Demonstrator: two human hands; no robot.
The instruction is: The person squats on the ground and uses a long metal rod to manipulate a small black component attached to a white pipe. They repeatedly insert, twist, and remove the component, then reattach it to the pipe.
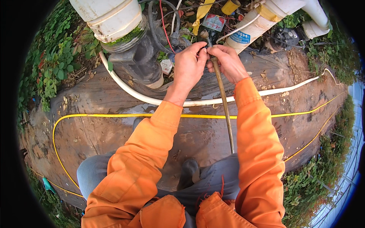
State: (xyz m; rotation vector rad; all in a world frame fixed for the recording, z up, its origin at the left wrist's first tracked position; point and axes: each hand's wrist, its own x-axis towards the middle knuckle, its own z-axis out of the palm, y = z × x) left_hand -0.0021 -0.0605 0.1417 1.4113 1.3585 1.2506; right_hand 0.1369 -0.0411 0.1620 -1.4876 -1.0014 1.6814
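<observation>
My left hand is raised in front of me with thumb and fingers pinched together. Anything small in that pinch is hidden by the fingers. Close beside it, my right hand is closed at the upper part of a long, thin, brownish rod. The rod slants down toward my legs, and its lower end is near my right knee. A dark fitting with a rounded tip shows just beyond my fingertips, in line with the rod.
A thick white pipe stands on a black pump-like housing. Another white pipe leans at right, amid wires. A white hose and a yellow hose cross the muddy sheet. Leafy plants border it.
</observation>
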